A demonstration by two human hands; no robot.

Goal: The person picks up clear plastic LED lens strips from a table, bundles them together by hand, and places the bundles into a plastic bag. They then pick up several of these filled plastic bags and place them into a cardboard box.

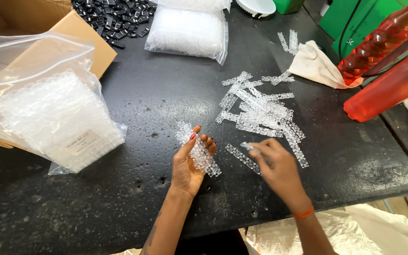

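left hand [191, 163]: cupped around stack of clear plastic strips [198, 150]
right hand [276, 165]: pinching one clear strip [249, 147]
tabletop [157, 94]: loose strip pile [263, 111] nearby

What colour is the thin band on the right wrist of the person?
The thin band on the right hand's wrist is orange, seen best in the head view.

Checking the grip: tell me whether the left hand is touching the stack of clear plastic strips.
Touching. The head view shows the left hand wrapped around the stack of clear plastic strips, with its thumb on one side and fingers on the other, no gap.
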